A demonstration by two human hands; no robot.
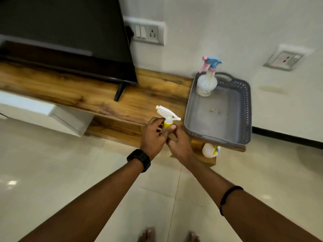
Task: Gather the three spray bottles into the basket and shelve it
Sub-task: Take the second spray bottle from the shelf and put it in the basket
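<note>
A grey plastic basket rests on the right end of a wooden TV shelf. Inside its far left corner stands a clear spray bottle with a blue and pink trigger head. Both hands hold a yellow bottle with a white trigger head just left of the basket, above the shelf's front edge. My left hand grips it from the left and my right hand from below right; its body is mostly hidden by the fingers. A third white bottle sits on the lower shelf under the basket, partly hidden.
A black TV on a stand fills the left of the shelf. Wall sockets are behind it and another socket sits to the right. A white drawer unit is below left. Pale tiled floor lies in front.
</note>
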